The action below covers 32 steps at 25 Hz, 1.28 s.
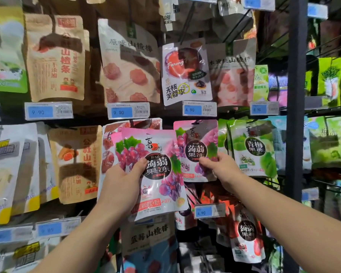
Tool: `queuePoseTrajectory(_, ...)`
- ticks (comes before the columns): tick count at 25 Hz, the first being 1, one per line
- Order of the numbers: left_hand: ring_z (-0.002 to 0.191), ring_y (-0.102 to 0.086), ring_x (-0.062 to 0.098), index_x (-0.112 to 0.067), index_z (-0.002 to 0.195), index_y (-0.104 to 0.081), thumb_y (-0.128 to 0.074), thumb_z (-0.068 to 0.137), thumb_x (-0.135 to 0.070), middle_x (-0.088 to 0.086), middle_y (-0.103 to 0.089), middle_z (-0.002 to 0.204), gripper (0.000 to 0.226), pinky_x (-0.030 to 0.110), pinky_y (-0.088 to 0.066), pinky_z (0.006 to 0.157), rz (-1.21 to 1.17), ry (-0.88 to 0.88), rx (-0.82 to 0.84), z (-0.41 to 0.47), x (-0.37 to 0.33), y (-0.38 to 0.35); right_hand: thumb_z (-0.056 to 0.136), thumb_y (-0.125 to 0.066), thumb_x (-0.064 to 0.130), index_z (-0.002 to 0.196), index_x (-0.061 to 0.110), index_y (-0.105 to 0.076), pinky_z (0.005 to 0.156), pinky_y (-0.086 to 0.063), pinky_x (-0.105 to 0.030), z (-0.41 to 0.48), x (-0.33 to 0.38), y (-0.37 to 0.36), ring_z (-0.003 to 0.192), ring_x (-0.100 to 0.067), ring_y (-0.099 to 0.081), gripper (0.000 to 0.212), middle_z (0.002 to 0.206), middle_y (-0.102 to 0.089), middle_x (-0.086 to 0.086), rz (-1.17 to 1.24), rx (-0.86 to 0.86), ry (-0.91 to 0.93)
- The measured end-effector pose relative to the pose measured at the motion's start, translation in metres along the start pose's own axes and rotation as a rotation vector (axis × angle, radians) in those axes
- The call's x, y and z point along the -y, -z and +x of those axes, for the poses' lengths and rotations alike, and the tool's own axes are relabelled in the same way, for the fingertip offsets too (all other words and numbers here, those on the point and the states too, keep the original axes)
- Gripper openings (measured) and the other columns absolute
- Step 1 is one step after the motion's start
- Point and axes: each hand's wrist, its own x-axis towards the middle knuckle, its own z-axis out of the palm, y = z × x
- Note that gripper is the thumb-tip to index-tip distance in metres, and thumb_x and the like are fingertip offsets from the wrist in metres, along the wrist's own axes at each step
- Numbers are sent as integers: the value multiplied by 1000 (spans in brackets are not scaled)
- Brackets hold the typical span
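My left hand [124, 182] grips a small stack of pink grape-jelly pouches [161, 174], thumb across the front one, held up in front of the rack. My right hand [217, 164] reaches to the hanging pink grape-jelly pouch [197, 142] on its hook and pinches its lower edge between thumb and fingers. Both pouches carry the same dark round label with grapes printed around it.
Green plum-jelly pouches [252, 146] hang just right of my right hand. Brown hawthorn bags [75, 162] hang to the left. Blue price tags [200, 109] line the rails. A dark upright post [295, 115] stands at the right. Red jelly pouches [246, 231] hang below.
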Motion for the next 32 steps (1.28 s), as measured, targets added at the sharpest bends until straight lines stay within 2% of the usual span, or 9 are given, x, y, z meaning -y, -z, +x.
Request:
queuePoseTrajectory(3,31,-42,6,-14,57,-45,-57,104,-33,-6,-47,37,52,20,-32,40,45,-28,23,1,1,-3,91,-72,0,100,4,-72,65,-58,-25,2,-21,-8,76,-20,-74,10,90,-78,-12,37,-80,-11)
queuePoseTrajectory(6,32,-41,7,-14,57,-46,-58,104,-33,-6,-45,38,52,20,-33,40,23,-23,28,6,0,-8,94,-65,-3,89,6,-72,60,-51,-19,13,-29,-21,61,-8,-64,12,76,-74,-4,57,-138,-21)
queuePoseTrajectory(11,26,-36,1,-18,50,-43,-57,105,-25,-8,-40,31,57,12,-28,34,-18,-61,38,14,-7,-17,94,-68,1,106,4,-68,75,-57,-26,54,-33,-44,80,-21,-65,13,90,-69,-6,65,-188,-108)
queuePoseTrajectory(15,31,-36,3,-19,47,-44,-59,103,-32,-7,-40,35,59,15,-29,38,28,-60,0,28,6,-11,98,-63,2,113,2,-68,46,-38,-4,87,-39,-51,72,-15,-56,16,109,-69,-8,-36,-200,-107)
queuePoseTrajectory(18,46,-58,25,-17,55,-57,-61,101,-38,13,-58,50,51,27,-39,48,46,-38,-21,33,12,-6,98,-63,5,118,2,-67,61,-47,-9,121,-58,-58,76,-17,-59,21,115,-65,-4,-43,-173,-142)
queuePoseTrajectory(21,48,-64,29,-13,63,-61,-61,100,-40,26,-67,64,46,30,-43,47,70,-6,-44,35,14,-6,93,-70,12,83,19,-67,95,-57,-42,139,-72,-75,103,-29,-68,13,105,-73,-8,-25,-203,-161)
queuePoseTrajectory(23,48,-61,28,-15,59,-61,-60,100,-40,25,-64,59,48,30,-41,47,77,8,-32,34,13,-8,89,-74,14,74,22,-67,94,-57,-49,148,-80,-83,97,-27,-68,18,97,-73,-7,-20,-226,-166)
queuePoseTrajectory(27,41,-65,19,-15,67,-63,-59,101,-35,7,-67,52,40,20,-42,38,31,61,-15,33,6,-14,82,-83,24,99,9,-78,86,-57,-35,162,-87,-87,87,-26,-65,24,95,-74,-9,-75,-296,-176)
queuePoseTrajectory(32,68,-77,33,-9,90,-68,-59,102,-38,16,-77,77,33,40,-61,63,21,82,24,36,6,-15,73,-91,37,109,7,-76,78,-49,-26,165,-81,-95,97,-30,-68,49,108,-75,-12,-80,-340,-237)
